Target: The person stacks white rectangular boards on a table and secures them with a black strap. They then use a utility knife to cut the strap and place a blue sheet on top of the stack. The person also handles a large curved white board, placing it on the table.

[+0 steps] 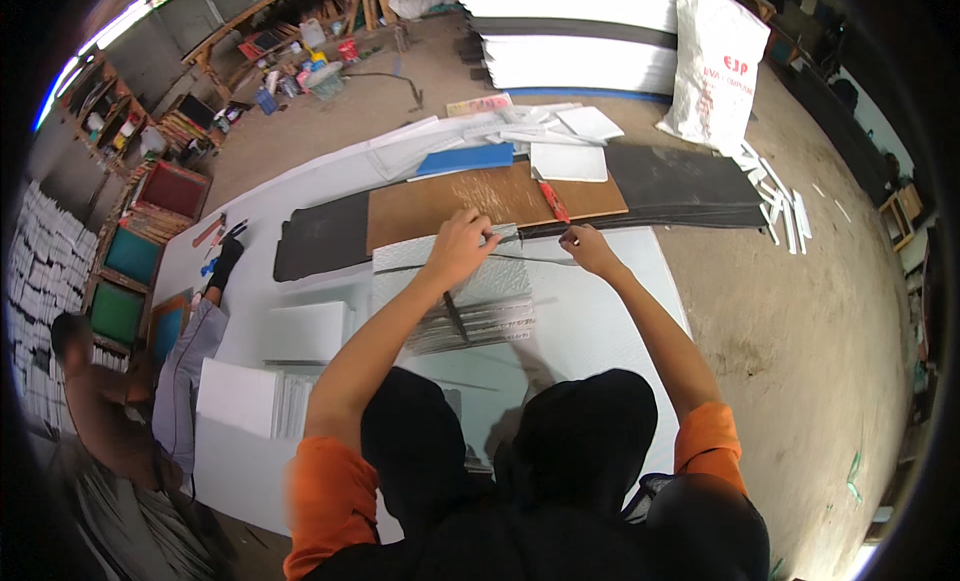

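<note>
Hands at the grip: two, one left hand [465, 246] and one right hand [592, 253]. Directly below the grip: one bundle of silvery sheets [500, 286]; strap count cannot be told. Beyond the grip: one brown board [420, 216], one red tool [552, 199], one blue slab [465, 160], one white sack [715, 106]. Left of the grip: two white sheet stacks [240, 396], one co-worker [115, 411].

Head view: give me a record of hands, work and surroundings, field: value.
left hand: at far edge of white stack
right hand: fingers closed, seems to pinch strap
strap: dark, across stack's top and down near side
red tool: on brown board
co-worker: at left
sack: white, upright, far right
</note>
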A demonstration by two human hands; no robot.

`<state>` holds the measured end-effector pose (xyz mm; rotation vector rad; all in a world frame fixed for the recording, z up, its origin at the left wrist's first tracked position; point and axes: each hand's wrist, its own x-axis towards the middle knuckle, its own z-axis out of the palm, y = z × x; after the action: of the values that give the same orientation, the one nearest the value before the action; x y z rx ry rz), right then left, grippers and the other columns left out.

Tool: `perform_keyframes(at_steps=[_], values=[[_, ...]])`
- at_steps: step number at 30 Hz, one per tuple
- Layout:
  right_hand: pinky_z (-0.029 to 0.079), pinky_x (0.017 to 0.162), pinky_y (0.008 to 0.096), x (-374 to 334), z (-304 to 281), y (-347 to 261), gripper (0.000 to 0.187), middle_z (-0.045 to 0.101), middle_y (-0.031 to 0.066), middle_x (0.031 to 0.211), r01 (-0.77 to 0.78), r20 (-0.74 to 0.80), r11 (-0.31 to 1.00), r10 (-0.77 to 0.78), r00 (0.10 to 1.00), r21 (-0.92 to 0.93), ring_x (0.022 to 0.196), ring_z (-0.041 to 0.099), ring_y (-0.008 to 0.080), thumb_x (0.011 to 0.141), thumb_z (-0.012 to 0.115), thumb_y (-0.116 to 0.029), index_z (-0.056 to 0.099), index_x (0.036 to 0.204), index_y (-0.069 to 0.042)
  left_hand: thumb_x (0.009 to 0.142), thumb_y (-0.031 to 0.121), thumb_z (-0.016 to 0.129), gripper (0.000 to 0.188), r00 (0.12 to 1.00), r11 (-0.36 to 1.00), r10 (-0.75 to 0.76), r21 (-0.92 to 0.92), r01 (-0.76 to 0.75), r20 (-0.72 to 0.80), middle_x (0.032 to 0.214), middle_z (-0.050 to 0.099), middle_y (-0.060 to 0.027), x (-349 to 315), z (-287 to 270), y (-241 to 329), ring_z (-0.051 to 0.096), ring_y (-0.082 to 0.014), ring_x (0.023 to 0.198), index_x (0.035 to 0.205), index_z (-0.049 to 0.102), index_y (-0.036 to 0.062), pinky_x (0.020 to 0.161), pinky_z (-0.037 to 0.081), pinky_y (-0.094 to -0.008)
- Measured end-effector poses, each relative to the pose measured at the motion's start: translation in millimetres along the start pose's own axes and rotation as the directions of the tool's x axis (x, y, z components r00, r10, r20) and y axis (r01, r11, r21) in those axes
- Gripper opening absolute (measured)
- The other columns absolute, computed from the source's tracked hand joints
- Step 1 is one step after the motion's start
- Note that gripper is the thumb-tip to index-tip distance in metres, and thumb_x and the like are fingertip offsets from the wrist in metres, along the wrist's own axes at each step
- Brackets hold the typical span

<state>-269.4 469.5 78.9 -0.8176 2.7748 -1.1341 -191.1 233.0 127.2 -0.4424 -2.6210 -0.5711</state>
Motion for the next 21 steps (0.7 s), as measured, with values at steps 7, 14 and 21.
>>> perform_keyframes(at_steps=[7,14,21], values=[[0.040,0.078,0.0393,66.1,57.4,95.6,0.024,0.050,0.0186,0.093,-0.065,-0.147,0.997,0.057,0.988,-0.050,0.092,0.045,0.0337,0.071,0.057,-0.005,0.049,0.093,0.000,0.074,0.015,0.057,0.013,0.982,0.965,-0.177,-0.184,0.186,0.066,0.081,0.052,-0.0089,17.8,53.4,-65.2,0.051,-0.0251,0.078,0.079,0.053,0.0043,0.067,0.041,-0.0348],[0.037,0.081,0.0440,134.2,120.9,146.5,0.041,0.042,0.0202,0.100,-0.198,-0.303,0.936,0.106,0.947,-0.291,0.097,0.040,0.0368,0.072,0.057,-0.006,0.039,0.108,0.000,0.075,0.009,0.055,0.009,0.908,0.837,-0.396,-0.351,0.419,0.140,0.080,0.051,-0.0090,22.3,68.4,-82.4,0.050,-0.0226,0.076,0.081,0.052,0.0027,0.066,0.040,-0.0305],[0.041,0.072,0.0401,143.6,132.8,146.8,0.039,0.047,0.0180,0.090,-0.455,-0.324,0.855,0.369,0.871,-0.247,0.091,0.047,0.0300,0.074,0.052,-0.010,0.039,0.109,0.000,0.076,0.011,0.055,0.010,0.934,0.912,-0.355,-0.204,0.355,0.037,0.084,0.049,-0.0083,16.4,67.6,-86.7,0.046,-0.0247,0.082,0.083,0.053,0.0049,0.072,0.036,-0.0310]])
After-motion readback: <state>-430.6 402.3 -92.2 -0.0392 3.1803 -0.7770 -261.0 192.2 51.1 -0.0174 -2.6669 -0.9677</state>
